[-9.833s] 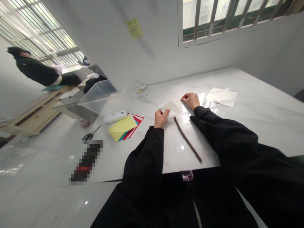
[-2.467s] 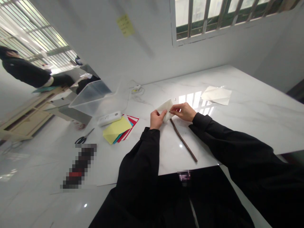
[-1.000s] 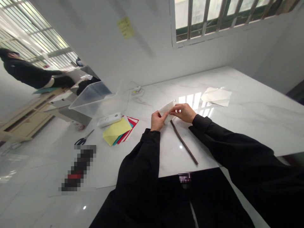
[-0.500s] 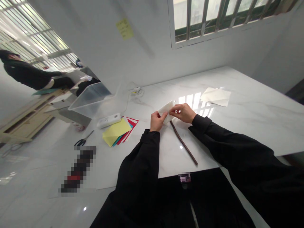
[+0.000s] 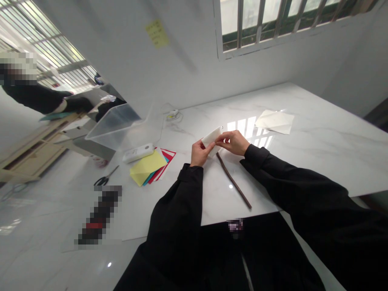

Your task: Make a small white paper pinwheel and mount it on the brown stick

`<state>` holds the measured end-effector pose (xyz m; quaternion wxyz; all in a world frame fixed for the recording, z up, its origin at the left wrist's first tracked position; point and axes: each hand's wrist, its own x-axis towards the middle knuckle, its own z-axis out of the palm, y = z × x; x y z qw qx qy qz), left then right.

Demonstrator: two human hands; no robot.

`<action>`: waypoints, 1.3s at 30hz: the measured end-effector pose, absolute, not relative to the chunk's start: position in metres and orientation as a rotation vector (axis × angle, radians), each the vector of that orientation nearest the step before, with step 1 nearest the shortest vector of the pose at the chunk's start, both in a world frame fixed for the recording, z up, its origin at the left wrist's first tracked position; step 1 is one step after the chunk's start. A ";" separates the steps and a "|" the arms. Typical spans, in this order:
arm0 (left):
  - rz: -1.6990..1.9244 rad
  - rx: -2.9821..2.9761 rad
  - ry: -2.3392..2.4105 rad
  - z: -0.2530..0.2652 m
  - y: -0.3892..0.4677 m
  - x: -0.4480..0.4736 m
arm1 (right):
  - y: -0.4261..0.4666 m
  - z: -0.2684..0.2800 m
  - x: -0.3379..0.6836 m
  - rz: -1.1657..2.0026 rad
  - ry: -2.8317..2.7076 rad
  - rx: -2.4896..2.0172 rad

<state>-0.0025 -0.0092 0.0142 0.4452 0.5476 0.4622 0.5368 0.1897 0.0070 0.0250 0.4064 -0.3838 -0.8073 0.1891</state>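
Between my hands is a small off-white sheet, paper or felt, held raised over the table. My left hand grips its lower left part, thumb on the near face. At the sheet's right edge, my right hand is closed in a pinch, its fingertips meeting the left thumb. Whether anything small is in that pinch is too fine to see. A thin brown stick lies slantwise on the table, its upper end just below the sheet.
Coloured sheets lie fanned left of my hands, beside a white device and black-handled scissors. More off-white sheets rest at right. A clear plastic bin stands at left; a seated person is beyond it.
The view has shifted very slightly. My hands keep almost the same hold on the off-white sheet, and the stick stays where it was.
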 end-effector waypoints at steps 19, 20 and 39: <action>1.360 1.350 1.099 0.008 -0.005 -0.002 | 0.007 0.023 0.187 0.636 -1.955 -0.999; 1.358 1.348 1.099 0.008 -0.006 -0.002 | 0.007 0.023 0.187 0.643 -1.954 -0.993; 1.381 1.375 1.173 0.000 0.000 -0.003 | 0.002 0.026 0.182 0.592 -1.924 -1.119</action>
